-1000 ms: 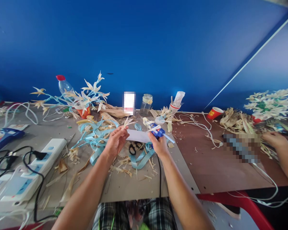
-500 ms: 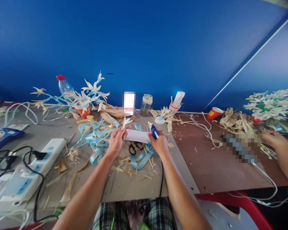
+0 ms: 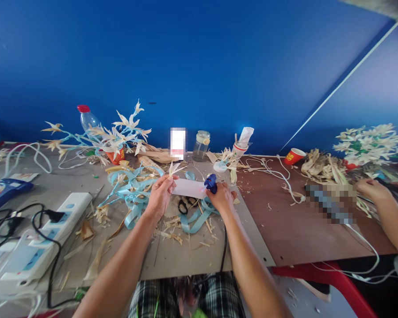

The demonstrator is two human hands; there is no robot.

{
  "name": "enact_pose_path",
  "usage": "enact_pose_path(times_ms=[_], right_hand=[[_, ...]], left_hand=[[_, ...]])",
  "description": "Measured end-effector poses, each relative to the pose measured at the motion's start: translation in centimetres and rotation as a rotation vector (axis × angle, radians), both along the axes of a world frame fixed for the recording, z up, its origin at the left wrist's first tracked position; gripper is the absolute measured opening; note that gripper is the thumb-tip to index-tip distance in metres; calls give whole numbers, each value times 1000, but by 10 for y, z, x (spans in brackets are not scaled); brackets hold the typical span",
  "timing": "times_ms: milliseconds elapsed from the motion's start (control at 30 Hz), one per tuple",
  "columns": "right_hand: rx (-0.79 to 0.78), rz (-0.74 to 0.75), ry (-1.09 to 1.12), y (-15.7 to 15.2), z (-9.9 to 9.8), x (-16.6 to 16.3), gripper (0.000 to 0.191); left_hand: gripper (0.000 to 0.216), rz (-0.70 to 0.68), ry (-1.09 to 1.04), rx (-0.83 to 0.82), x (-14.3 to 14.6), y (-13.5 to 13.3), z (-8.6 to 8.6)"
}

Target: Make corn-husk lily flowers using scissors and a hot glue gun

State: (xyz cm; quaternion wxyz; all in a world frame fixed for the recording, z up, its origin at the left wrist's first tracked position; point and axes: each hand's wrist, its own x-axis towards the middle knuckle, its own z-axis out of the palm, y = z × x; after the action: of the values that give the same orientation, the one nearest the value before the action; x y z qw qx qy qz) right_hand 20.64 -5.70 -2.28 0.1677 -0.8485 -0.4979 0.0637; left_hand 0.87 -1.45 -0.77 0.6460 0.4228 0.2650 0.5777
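Observation:
Pinched in my left hand (image 3: 162, 192) is a pale corn-husk flower (image 3: 175, 169) with pointed petals; its thin wire stem (image 3: 159, 238) hangs down below. My right hand (image 3: 221, 197) is wrapped round a blue glue gun (image 3: 210, 183), partly hidden by the fingers; a black cord (image 3: 224, 249) runs down from there. Between the hands lies a white rectangular card or paper (image 3: 189, 188). Just below it are black-handled scissors (image 3: 183, 206), partly covered. Light-blue ribbon (image 3: 199, 221) and husk scraps (image 3: 176, 238) are scattered around.
A white power strip (image 3: 58, 234) and another blue glue gun (image 3: 9, 192) lie at left. Husk flowers stand in a red cup (image 3: 115, 157). A glass jar (image 3: 201, 145) stands behind my hands. At right, a co-worker's hand (image 3: 373, 191) is near a blurred dark object (image 3: 330, 204).
My right hand has turned the glue gun, so it shows at a different angle. The flower in my left hand has tilted slightly to the right.

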Motion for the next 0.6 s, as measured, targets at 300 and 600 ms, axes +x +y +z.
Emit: enact_pose_path(times_ms=[300, 600], right_hand=[[-62, 1, 38, 0, -1, 3, 43], [-37, -47, 129, 2, 1, 8, 46]], left_hand=[[16, -107, -51, -40, -3, -2, 3], [16, -190, -78, -122, -4, -3, 7]])
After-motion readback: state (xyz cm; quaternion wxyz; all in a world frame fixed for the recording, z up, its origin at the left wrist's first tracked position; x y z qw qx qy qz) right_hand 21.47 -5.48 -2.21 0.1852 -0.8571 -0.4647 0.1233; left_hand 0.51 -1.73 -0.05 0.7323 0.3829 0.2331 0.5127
